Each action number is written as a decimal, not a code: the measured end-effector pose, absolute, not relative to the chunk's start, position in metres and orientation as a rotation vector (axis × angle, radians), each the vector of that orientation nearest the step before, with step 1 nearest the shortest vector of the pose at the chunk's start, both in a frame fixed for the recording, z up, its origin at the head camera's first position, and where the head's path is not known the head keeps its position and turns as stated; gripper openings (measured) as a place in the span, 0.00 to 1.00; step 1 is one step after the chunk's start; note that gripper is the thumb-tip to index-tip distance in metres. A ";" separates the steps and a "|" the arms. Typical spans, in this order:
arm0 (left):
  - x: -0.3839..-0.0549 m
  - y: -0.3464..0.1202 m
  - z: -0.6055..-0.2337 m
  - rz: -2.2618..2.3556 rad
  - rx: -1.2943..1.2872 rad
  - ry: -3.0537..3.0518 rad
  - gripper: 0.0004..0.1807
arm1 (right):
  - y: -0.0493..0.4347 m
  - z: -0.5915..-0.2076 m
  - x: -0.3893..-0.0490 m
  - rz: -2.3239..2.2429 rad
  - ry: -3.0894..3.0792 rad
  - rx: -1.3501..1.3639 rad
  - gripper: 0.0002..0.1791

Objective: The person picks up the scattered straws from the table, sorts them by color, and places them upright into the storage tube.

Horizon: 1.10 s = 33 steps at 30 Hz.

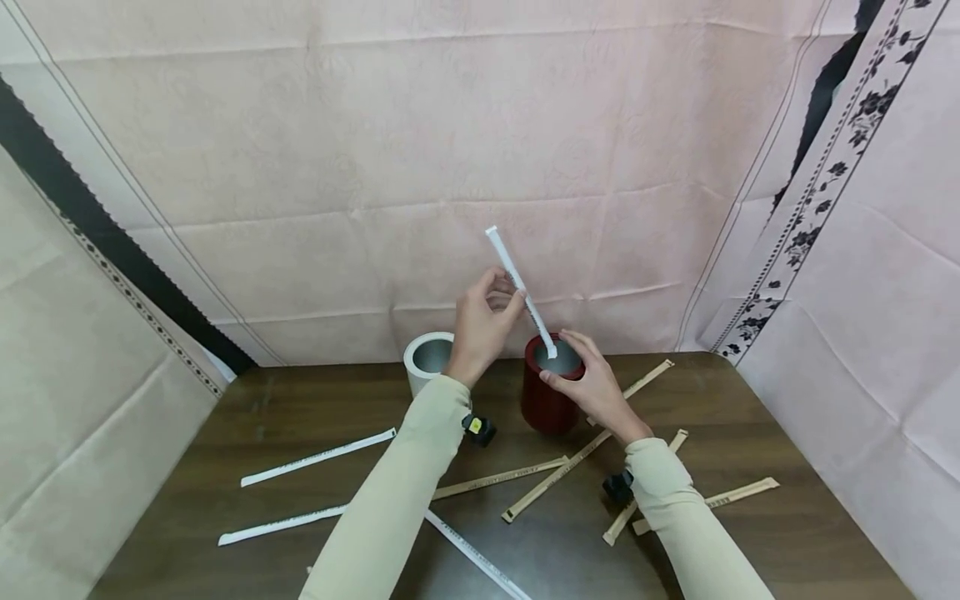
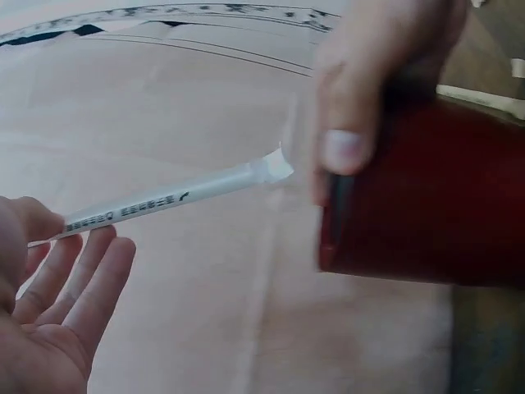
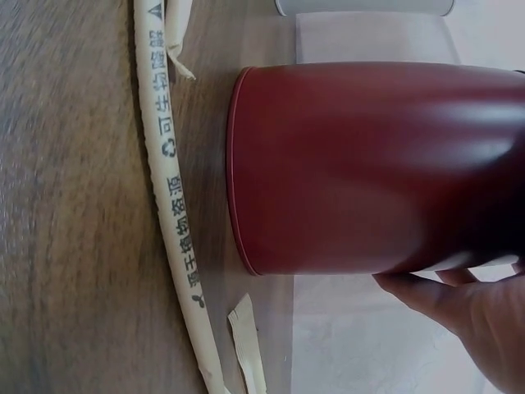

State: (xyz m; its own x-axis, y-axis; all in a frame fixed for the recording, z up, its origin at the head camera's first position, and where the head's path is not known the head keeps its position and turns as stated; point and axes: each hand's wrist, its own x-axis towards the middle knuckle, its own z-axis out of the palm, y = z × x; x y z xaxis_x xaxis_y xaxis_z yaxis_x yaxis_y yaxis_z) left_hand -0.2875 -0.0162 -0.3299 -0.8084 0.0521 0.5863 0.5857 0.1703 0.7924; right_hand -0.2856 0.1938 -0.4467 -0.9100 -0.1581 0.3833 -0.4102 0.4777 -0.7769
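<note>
My left hand [image 1: 480, 329] pinches a white paper-wrapped straw [image 1: 504, 254] between thumb and fingers. The straw slants, and its lower end appears over the mouth of a dark red cup [image 1: 546, 412]. In the left wrist view, a gap separates the straw's end [image 2: 275, 166] from the cup's rim. My right hand [image 1: 596, 387] grips the red cup near its top, thumb on the near side and fingers around the far rim. The right wrist view shows the cup's side [image 3: 361, 172] standing on the table. Its inside is only partly visible.
Left of the red cup stands a white cup [image 1: 417, 385], partly behind my left wrist. White wrapped straws [image 1: 318, 457] lie on the left and front of the brown table [image 1: 300, 400]. Several tan wrapped straws [image 1: 555, 483] lie on the right. Pale cloth [image 1: 420, 150] hangs behind.
</note>
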 end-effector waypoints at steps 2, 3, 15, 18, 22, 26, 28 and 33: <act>-0.291 -0.014 -0.340 -1.642 -0.572 -2.093 0.09 | 0.193 -0.447 -0.286 1.416 -2.459 0.489 0.46; -0.291 -0.013 -0.345 -1.628 -0.555 -2.130 0.09 | 0.192 -0.448 -0.285 1.424 -2.453 0.490 0.46; -0.292 -0.002 -0.386 -1.552 -0.345 -2.336 0.10 | 0.194 -0.449 -0.289 1.428 -2.456 0.517 0.46; -0.290 0.003 -0.396 -1.531 -0.304 -2.360 0.10 | 0.197 -0.450 -0.288 1.428 -2.448 0.521 0.46; -0.290 0.006 -0.407 -1.545 -0.328 -2.369 0.10 | 0.196 -0.448 -0.287 1.425 -2.436 0.533 0.45; -0.288 0.004 -0.410 -1.469 -0.375 -2.422 0.10 | 0.195 -0.446 -0.287 1.433 -2.434 0.546 0.45; -0.285 0.000 -0.409 -1.444 -0.408 -2.456 0.11 | 0.195 -0.446 -0.287 1.433 -2.437 0.551 0.45; -0.272 -0.019 -0.397 -1.456 -0.497 -2.504 0.18 | 0.195 -0.448 -0.286 1.436 -2.446 0.546 0.45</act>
State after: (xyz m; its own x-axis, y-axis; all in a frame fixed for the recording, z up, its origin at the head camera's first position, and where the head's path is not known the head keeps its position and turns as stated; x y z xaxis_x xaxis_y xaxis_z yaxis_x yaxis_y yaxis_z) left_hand -0.2723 -0.0193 -0.3973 -0.9229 0.1859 0.3370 0.3849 0.4575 0.8016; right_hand -0.2863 0.1952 -0.4477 -0.8979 -0.1903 0.3970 -0.4394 0.4431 -0.7814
